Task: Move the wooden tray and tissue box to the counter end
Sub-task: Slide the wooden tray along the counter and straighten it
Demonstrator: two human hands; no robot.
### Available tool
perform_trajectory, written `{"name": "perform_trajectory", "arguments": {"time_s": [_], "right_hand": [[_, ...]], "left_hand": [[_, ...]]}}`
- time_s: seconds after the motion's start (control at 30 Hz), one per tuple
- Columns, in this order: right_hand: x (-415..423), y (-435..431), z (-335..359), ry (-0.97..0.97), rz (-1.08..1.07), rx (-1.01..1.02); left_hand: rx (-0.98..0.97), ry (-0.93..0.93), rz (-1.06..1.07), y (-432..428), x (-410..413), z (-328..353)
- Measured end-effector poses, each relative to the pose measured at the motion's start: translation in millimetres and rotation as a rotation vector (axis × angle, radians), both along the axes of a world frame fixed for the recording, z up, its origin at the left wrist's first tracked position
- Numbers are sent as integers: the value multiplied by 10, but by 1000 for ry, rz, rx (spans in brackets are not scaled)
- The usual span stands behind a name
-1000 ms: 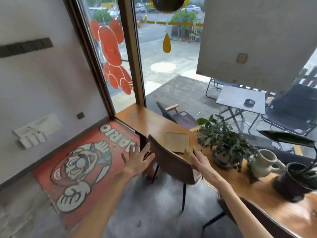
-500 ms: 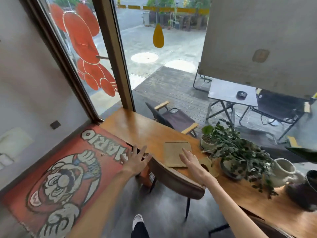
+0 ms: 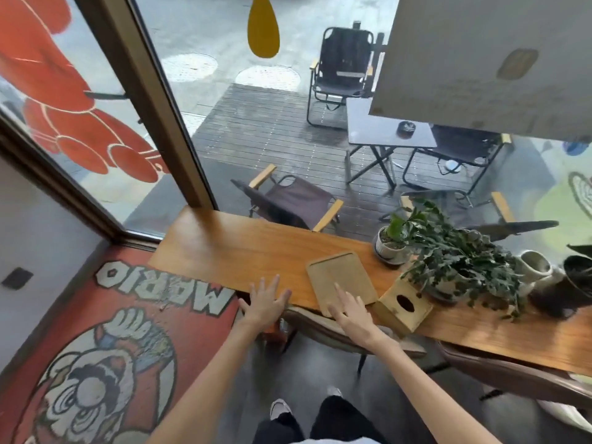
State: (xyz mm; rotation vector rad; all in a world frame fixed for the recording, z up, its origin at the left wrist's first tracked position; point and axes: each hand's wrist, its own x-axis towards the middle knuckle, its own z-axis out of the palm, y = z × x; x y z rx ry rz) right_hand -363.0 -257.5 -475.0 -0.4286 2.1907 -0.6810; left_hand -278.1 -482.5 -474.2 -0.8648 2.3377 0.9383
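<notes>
A flat pale wooden tray [image 3: 340, 277] lies on the long wooden counter [image 3: 230, 251], near its front edge. Just right of it stands a wooden tissue box [image 3: 404, 306] with an oval slot in its top. My right hand [image 3: 350, 310] is spread open over the tray's near edge, fingers reaching onto it. My left hand [image 3: 264, 301] hovers open at the counter's front edge, a little left of the tray, holding nothing. The counter's left end by the window frame is bare wood.
A brown chair [image 3: 326, 328] is tucked under the counter below my hands. Behind the tissue box stand a small potted plant [image 3: 389, 243], a bushy trailing plant [image 3: 458, 261], a pale jug [image 3: 533, 265] and a dark pot [image 3: 573, 283]. Glass window behind; red floor mat at left.
I have stepped closer and the view now looks down on the counter. Both hands have moved forward; the right one now reaches onto the tray. The tissue box has come into view.
</notes>
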Motion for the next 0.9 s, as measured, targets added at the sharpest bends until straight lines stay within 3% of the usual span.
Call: {"name": "perform_trajectory", "arguments": {"time_s": [0.37, 0.57, 0.9], "right_hand": [[-827, -67, -359, 178, -245, -60], [-1460, -288, -844, 41, -308, 43], [-1873, -247, -1355, -88, -537, 218]], "left_hand": [[123, -126, -72, -11, -962, -441], [377, -189, 156, -35, -1407, -691], [484, -319, 321, 142, -1756, -1345]]}}
